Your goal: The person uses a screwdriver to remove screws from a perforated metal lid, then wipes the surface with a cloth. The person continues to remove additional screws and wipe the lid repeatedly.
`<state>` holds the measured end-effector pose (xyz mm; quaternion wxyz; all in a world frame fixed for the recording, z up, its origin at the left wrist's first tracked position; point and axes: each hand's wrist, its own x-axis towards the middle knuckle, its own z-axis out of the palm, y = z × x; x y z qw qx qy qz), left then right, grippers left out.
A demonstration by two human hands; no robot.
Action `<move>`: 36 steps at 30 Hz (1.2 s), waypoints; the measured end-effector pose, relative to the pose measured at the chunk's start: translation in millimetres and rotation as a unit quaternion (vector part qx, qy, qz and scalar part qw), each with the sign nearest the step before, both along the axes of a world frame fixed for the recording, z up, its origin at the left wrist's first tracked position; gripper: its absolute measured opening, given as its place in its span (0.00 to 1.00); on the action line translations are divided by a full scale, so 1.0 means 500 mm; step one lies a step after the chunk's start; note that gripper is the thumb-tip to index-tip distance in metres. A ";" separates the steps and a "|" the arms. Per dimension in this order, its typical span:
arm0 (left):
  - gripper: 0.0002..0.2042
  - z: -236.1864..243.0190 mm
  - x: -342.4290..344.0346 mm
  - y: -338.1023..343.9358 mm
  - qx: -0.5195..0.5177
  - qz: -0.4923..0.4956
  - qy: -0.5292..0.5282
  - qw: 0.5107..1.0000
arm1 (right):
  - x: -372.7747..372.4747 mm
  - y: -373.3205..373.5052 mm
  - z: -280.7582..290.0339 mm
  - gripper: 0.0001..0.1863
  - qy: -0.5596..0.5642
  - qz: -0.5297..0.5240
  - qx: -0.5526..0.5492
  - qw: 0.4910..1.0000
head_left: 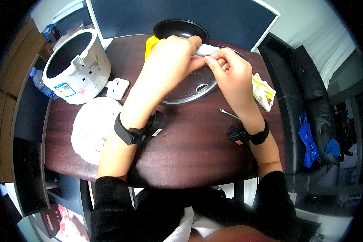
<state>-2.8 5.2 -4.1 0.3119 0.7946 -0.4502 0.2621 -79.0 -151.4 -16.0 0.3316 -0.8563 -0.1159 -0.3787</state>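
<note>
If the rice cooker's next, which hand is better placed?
Left hand, probably. It's nearer the rice cooker, on the table's left. The right hand would likely have to cross the left arm. Both are at the glass lid now.

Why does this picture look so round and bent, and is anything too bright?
Head view: a fisheye lens, so the corners go black and the dark furniture at left bends; head view: the left hand looks washed out, while the black sofa is dim.
</note>
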 end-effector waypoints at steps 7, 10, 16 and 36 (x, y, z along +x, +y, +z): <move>0.11 -0.001 -0.025 -0.015 0.021 0.056 -0.032 0.998 | -0.004 0.011 -0.016 0.06 -0.016 -0.046 0.031 0.998; 0.11 0.002 -0.038 -0.021 0.015 0.083 -0.007 0.996 | 0.002 0.011 -0.027 0.05 -0.041 -0.055 0.019 0.997; 0.11 -0.003 -0.054 -0.027 0.006 0.103 -0.025 0.994 | -0.011 0.015 -0.024 0.05 -0.022 -0.063 0.013 0.998; 0.11 0.001 -0.070 -0.027 0.080 0.117 -0.006 0.990 | 0.004 0.007 -0.034 0.06 -0.024 -0.030 -0.001 0.999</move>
